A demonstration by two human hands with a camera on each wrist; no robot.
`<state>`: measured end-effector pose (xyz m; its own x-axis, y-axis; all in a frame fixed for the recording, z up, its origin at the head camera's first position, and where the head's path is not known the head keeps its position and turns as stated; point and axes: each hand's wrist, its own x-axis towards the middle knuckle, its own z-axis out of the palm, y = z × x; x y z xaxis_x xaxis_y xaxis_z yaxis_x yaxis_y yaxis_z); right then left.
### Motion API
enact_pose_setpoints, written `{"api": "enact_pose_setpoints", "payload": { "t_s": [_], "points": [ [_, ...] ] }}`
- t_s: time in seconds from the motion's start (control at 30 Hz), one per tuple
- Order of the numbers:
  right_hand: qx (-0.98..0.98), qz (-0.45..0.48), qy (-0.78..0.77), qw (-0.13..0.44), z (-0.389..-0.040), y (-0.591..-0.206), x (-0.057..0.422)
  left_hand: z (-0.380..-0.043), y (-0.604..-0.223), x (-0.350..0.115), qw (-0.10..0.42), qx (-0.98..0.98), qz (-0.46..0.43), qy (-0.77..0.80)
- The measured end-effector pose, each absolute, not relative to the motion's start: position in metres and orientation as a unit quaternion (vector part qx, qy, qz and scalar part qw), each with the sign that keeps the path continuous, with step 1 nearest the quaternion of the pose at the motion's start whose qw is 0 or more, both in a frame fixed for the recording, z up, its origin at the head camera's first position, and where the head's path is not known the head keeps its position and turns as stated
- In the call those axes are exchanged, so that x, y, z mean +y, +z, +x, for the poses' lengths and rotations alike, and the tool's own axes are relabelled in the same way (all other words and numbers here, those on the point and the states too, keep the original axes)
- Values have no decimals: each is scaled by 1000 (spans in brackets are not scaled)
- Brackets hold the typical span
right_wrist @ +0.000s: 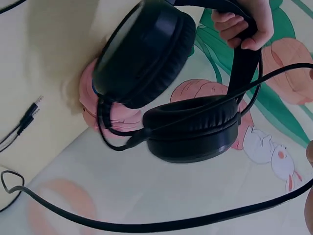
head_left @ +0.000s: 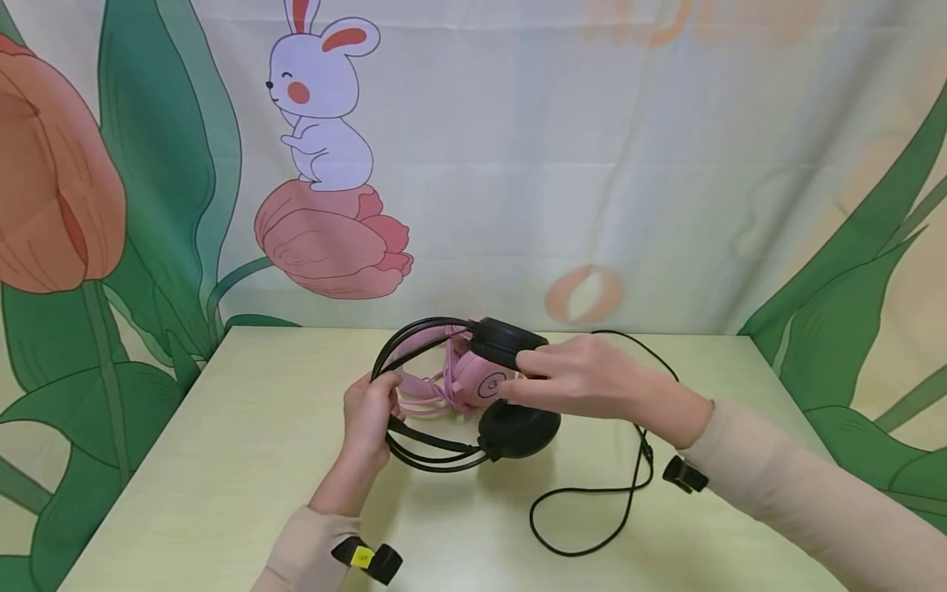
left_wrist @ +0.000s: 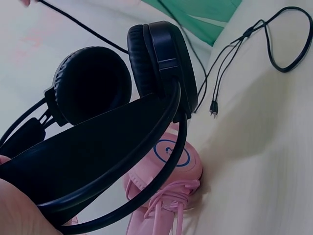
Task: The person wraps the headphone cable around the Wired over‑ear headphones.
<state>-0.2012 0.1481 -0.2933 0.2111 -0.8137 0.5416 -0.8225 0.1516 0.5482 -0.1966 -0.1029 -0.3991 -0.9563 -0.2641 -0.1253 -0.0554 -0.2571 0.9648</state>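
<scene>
Black over-ear headphones (head_left: 520, 432) are held up above the table, ear cups toward the right. My left hand (head_left: 370, 411) grips them by the headband. Beside the ear cups is my right hand (head_left: 584, 378), pinching the black headphone cable (right_wrist: 195, 125) that comes out of one cup; its fingertips are mostly cut off in the right wrist view. Behind the black pair sit pink headphones (head_left: 482, 382), partly hidden, with their pink cord (left_wrist: 168, 193) wound around them.
The rest of the black cable loops over the pale table (head_left: 222, 460) on the right. Its split end has small plugs (right_wrist: 29, 117) lying on the tabletop. A cloth backdrop (head_left: 481, 164) with a rabbit and tulips hangs behind the table.
</scene>
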Motion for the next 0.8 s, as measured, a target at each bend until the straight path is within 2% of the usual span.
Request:
{"api": "enact_pose_setpoints", "payload": {
  "t_s": [0.33,0.8],
  "points": [
    [-608,671,-121,407,-216,-289,132,-197,-393,-92,62,-654,127,-744],
    [-669,612,-127,402,-245,-284,127,-194,-393,-89,57,-705,132,-695]
  ]
}}
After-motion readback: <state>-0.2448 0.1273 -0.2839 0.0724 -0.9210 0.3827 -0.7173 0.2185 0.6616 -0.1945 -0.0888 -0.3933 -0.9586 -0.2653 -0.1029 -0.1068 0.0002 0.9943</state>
